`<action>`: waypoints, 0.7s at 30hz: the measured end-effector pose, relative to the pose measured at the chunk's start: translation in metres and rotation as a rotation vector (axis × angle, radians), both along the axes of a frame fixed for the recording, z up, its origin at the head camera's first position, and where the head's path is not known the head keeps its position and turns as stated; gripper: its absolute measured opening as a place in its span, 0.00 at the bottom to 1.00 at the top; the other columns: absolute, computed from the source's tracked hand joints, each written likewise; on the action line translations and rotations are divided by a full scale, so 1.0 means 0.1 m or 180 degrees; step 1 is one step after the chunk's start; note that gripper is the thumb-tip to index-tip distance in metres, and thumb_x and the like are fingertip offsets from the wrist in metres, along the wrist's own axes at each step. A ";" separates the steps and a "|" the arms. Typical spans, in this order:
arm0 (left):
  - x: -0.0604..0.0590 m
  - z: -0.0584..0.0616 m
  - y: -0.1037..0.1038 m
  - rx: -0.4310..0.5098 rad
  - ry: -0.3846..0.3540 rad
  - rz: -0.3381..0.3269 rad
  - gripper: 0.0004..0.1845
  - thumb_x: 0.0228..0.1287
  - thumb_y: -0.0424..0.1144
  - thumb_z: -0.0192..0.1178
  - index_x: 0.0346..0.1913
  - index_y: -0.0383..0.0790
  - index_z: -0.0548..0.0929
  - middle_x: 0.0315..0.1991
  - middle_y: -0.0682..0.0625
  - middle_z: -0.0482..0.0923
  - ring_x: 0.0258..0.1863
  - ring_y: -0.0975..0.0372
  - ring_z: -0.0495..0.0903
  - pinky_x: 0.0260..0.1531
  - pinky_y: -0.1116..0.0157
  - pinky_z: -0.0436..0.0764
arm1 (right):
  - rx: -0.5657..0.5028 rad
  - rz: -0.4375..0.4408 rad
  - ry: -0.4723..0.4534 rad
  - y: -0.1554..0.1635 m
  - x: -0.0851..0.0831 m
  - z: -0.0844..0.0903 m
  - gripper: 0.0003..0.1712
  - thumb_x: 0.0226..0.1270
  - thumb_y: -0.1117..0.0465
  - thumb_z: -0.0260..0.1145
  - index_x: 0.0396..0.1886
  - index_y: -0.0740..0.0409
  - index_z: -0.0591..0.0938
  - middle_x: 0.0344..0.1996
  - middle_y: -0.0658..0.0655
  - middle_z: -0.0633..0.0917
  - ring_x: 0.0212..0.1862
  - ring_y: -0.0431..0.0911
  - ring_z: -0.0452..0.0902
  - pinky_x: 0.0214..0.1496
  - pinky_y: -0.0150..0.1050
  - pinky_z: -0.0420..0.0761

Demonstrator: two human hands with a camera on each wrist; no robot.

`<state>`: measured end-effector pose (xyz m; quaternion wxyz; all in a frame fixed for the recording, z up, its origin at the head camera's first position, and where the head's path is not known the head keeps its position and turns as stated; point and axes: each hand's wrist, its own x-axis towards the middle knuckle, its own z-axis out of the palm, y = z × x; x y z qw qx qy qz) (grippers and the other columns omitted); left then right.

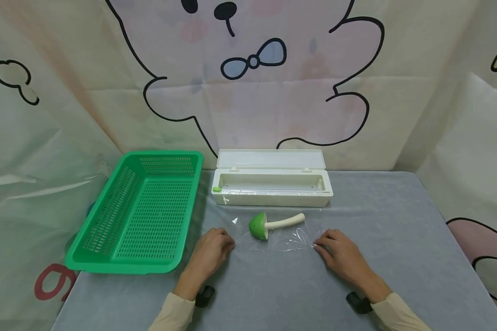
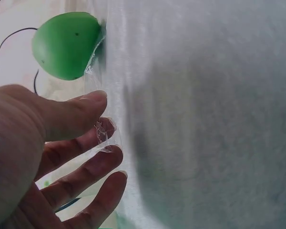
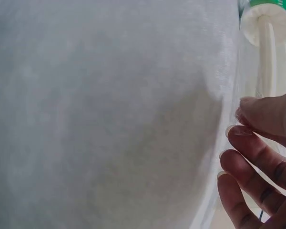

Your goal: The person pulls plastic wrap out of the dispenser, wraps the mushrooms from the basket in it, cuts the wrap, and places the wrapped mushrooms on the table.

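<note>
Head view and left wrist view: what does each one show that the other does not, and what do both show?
Only the head view shows the green basket, the open white box, the right hand at the right edge of the film, and the mushroom's white stem.

Only the left wrist view shows the left hand's thumb and fingers pinching a crumpled edge of the film.

Both show the left hand, the green cap of the toy mushroom lying on the clear film, and the grey table.
</note>
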<state>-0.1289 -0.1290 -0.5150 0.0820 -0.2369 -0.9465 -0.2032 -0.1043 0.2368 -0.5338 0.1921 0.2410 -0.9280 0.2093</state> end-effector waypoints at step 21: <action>0.09 0.31 0.02 -0.0111 -0.0010 -0.0173 0.04 0.58 0.32 0.74 0.31 0.42 0.89 0.29 0.56 0.81 0.32 0.60 0.80 0.32 0.61 0.81 | -0.0237 0.0135 -0.0116 0.01 0.07 0.28 0.11 0.51 0.70 0.79 0.30 0.52 0.88 0.30 0.41 0.80 0.35 0.40 0.76 0.34 0.41 0.80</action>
